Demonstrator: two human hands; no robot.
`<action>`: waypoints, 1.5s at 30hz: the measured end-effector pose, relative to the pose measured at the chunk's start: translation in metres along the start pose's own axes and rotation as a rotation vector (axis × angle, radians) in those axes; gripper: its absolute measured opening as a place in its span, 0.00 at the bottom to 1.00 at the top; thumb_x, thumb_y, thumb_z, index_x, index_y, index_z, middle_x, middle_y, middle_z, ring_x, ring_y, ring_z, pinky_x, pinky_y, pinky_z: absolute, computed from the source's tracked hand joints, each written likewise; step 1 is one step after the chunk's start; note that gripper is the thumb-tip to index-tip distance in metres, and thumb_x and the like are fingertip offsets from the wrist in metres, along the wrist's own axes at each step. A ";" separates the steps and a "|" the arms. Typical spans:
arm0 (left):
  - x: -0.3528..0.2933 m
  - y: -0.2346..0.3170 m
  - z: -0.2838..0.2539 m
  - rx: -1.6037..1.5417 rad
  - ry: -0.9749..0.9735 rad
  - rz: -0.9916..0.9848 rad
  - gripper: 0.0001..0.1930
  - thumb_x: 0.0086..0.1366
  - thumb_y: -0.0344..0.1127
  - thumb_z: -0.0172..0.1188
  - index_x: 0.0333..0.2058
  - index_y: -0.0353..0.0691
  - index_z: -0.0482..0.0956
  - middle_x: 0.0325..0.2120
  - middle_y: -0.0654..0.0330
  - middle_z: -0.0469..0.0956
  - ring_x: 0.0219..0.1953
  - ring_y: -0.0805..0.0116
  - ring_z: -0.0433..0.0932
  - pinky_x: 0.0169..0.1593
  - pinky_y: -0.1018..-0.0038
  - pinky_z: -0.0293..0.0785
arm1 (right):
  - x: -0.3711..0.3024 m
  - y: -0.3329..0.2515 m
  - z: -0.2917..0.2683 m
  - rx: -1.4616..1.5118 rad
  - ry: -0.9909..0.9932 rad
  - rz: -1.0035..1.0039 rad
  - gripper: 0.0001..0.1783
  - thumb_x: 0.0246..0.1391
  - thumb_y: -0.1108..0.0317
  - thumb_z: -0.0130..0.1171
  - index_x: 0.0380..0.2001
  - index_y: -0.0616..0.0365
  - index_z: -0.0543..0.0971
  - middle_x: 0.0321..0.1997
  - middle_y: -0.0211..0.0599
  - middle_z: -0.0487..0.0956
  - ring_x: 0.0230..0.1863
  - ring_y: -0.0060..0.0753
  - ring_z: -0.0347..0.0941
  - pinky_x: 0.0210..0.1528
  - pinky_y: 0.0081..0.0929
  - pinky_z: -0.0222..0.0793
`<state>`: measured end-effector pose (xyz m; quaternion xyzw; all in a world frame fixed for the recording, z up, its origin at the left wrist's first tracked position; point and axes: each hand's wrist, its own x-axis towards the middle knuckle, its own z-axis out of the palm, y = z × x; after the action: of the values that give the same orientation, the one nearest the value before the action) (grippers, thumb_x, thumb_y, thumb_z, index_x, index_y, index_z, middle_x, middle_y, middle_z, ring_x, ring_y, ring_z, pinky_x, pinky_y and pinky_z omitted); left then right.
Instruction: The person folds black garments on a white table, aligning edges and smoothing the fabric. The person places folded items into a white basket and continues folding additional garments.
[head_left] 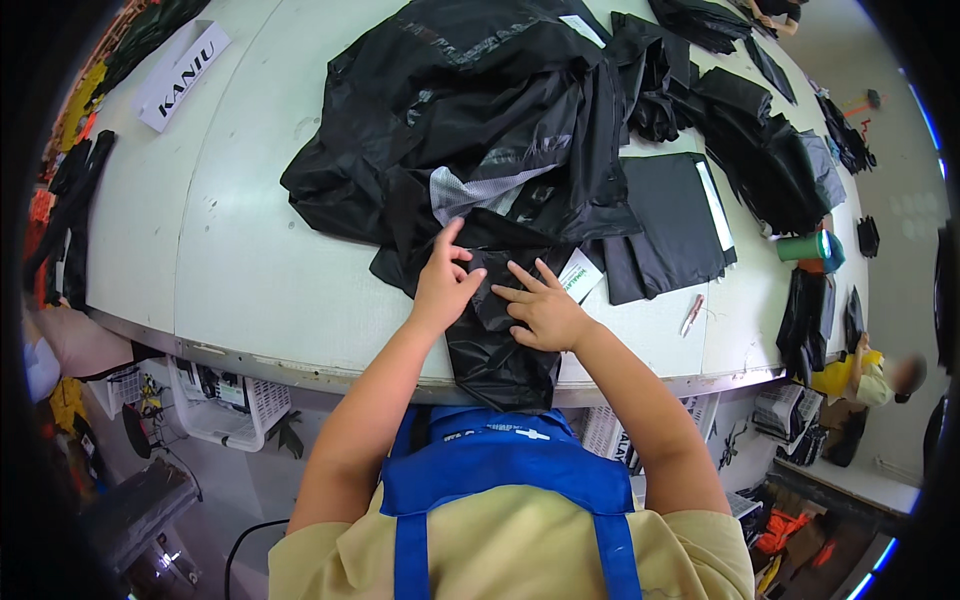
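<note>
A large black garment of thin, shiny fabric lies crumpled on the white table, with a pale grey mesh lining showing in an open fold. Part of it, a narrow black fabric panel, hangs toward me over the table's front edge. My left hand is at the left side of this panel, thumb and index finger apart and the other fingers loosely bent. Across from it, my right hand rests flat on the panel with its fingers spread. A white paper tag lies just beyond my right hand.
On the right are a flat folded black piece, red-handled thread snips, a green cylinder and black garment piles. A white sign stands far left. White baskets hang under the table. Another person is at right.
</note>
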<state>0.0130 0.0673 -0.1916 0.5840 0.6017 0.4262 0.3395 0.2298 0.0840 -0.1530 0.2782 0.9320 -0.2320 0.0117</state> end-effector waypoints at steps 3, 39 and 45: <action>0.007 0.024 -0.010 0.421 -0.453 0.334 0.21 0.57 0.41 0.60 0.51 0.51 0.73 0.43 0.56 0.73 0.48 0.56 0.72 0.52 0.61 0.68 | -0.012 0.007 0.012 0.202 0.094 0.077 0.18 0.49 0.66 0.53 0.45 0.57 0.76 0.61 0.40 0.70 0.67 0.50 0.57 0.69 0.51 0.44; -0.011 -0.004 0.008 0.349 -0.477 -0.010 0.09 0.62 0.40 0.56 0.36 0.42 0.74 0.28 0.52 0.79 0.35 0.50 0.78 0.38 0.60 0.72 | -0.006 0.019 0.034 0.083 0.365 0.227 0.15 0.43 0.63 0.65 0.36 0.55 0.79 0.31 0.34 0.75 0.40 0.38 0.70 0.49 0.35 0.65; 0.015 0.012 0.011 0.460 -0.534 -0.323 0.12 0.62 0.41 0.57 0.35 0.42 0.67 0.27 0.53 0.79 0.35 0.49 0.78 0.36 0.60 0.71 | 0.004 0.022 0.022 -0.031 0.477 0.009 0.13 0.43 0.62 0.64 0.33 0.53 0.80 0.33 0.29 0.75 0.40 0.35 0.70 0.46 0.32 0.66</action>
<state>0.0262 0.0826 -0.1841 0.6329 0.6563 0.0541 0.4071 0.2354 0.0923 -0.1827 0.3292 0.9106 -0.1453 -0.2033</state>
